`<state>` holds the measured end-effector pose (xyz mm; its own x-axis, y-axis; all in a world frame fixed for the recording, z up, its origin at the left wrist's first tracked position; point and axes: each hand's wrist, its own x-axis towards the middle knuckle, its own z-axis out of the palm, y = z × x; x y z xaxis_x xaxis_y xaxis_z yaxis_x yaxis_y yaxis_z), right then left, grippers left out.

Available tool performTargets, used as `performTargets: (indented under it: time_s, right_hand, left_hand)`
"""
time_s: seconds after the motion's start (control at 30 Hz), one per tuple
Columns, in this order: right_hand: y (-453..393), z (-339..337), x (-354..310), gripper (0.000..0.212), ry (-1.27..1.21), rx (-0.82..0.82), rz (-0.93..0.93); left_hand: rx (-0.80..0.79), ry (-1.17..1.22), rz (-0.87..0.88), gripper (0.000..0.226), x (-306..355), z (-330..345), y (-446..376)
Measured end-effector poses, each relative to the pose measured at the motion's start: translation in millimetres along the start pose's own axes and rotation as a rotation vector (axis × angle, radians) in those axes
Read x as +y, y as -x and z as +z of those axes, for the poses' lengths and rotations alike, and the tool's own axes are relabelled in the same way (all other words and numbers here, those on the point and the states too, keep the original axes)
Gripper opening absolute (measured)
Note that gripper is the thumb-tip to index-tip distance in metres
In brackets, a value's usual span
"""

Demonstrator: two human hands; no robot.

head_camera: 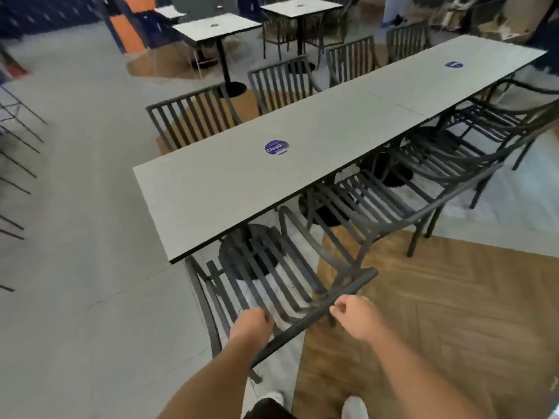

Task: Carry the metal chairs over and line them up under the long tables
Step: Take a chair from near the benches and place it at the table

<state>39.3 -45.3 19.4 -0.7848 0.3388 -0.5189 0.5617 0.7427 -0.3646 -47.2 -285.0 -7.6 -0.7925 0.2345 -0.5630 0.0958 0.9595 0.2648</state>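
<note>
Grey long table [302,140] runs diagonally, 2 tops butted, its far end blurred. Dark metal chairs line both sides; the near-side row [423,176] is tucked partly under, fronts hidden. Nearest chair [272,273] sits at the table's near corner, seat half under. Left hand [252,325] grips its top rail; right hand [354,317] is loosely curled just beside the rail, contact unclear.

Head-height view, forward and downward
</note>
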Motion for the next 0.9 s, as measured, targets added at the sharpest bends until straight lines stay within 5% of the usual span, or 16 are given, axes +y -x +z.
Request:
performTargets:
  time_s: [0.47, 0.7, 0.9]
  right_hand:
    - [-41.4, -16.2, -8.9, 0.044, 0.311, -0.079, -0.392]
    - [-59.3, 7.0, -20.2, 0.051, 0.408, -0.216, -0.336]
    - [-69.3, 14.1, -19.0, 0.052, 0.476, -0.250, -0.320]
  left_hand:
    - [0.089, 0.242, -0.224, 0.029, 4.6, 30.8, 55.3]
    - [-0.022, 0.286, -0.222, 0.069, -27.9, 43.4, 41.3]
    - [-0.111, 0.239, -0.163, 0.066, -33.0, 47.2, 28.6]
